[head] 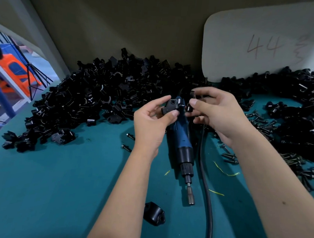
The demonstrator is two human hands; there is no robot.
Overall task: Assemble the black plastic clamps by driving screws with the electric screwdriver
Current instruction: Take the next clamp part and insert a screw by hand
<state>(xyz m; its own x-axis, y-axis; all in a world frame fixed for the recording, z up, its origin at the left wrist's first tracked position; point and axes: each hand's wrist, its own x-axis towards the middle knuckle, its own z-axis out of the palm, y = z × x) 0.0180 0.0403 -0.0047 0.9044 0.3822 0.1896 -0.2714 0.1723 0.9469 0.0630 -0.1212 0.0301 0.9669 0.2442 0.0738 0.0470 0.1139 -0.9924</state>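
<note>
My left hand [153, 118] pinches a black plastic clamp half [171, 106] between thumb and fingers, held above the table. My right hand [217, 110] pinches a small black screw [189, 108] by its head, the tip pointing toward the clamp's side. A second black piece [193, 93] sits between the right hand's upper fingers. The blue electric screwdriver [182, 143] lies on the teal table [59, 186] under both hands, bit [190, 196] toward me, its black cable [206, 184] beside it. One clamp half [154, 216] lies near the front.
A big heap of black clamp parts [103, 96] fills the back left, another heap [297, 110] the right. Loose screws [260, 121] lie to the right, two screws [128, 142] at left. A white board [260, 42] leans on the back wall.
</note>
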